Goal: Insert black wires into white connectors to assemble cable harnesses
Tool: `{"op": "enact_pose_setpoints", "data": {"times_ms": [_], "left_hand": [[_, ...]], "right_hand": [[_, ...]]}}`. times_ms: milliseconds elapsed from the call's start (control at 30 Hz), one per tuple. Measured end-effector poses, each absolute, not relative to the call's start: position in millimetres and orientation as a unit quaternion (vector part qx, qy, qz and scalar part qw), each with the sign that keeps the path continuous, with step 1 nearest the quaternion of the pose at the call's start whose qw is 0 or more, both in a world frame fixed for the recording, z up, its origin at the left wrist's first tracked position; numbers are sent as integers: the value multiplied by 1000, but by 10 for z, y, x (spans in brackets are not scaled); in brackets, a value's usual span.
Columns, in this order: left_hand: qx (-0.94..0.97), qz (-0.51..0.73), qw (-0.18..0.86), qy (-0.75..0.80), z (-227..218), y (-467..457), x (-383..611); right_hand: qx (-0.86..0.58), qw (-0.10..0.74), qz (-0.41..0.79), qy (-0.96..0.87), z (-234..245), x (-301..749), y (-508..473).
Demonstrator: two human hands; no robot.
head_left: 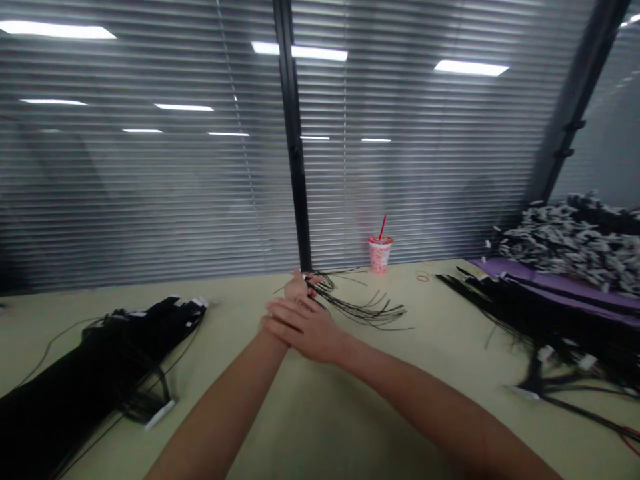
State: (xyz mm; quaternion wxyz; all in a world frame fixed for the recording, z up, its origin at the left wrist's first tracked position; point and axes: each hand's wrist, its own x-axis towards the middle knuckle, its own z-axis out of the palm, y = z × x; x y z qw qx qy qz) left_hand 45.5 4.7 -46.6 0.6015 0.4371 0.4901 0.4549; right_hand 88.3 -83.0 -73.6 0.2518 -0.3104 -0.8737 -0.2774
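My left hand (296, 288) reaches forward over the pale table (320, 413) and is closed on one end of a small bundle of thin black wires (363, 308). The wires fan out to the right across the table. My right hand (300, 328) lies across my left wrist, its fingers stretched out and pointing left, with nothing seen in it. The two forearms cross in the middle of the view.
A thick heap of black cables with white connectors (100, 360) lies at the left. At the right, more black cables (540, 320) and a pile of connector leads (575, 240) rest on a purple sheet. A cup with a red straw (380, 255) stands by the blinds.
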Motion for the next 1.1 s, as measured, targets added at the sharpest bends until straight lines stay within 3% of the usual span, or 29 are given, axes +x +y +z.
{"op": "enact_pose_setpoints", "data": {"times_ms": [67,233,433,567,800,1100], "left_hand": [[439,460,624,454,-630,-30,328],[421,476,684,359,-1015,-125,19],[425,475,712,297,-1152,-194,-100],[432,467,710,304,-1154,-317,-176],[406,442,735,316,-1113,-516,-348],[483,428,694,318,-1099,-569,-319]], "right_hand": [[-377,281,-262,-843,-854,1056,-839],[-208,260,-274,-902,-1031,1399,-1099],[-465,399,-19,-790,-1135,1459,-919],[-506,424,88,-746,-1237,1322,-820],[-415,364,101,-828,-1180,1200,-861],[-389,438,123,-801,-1133,1178,-955]]}}
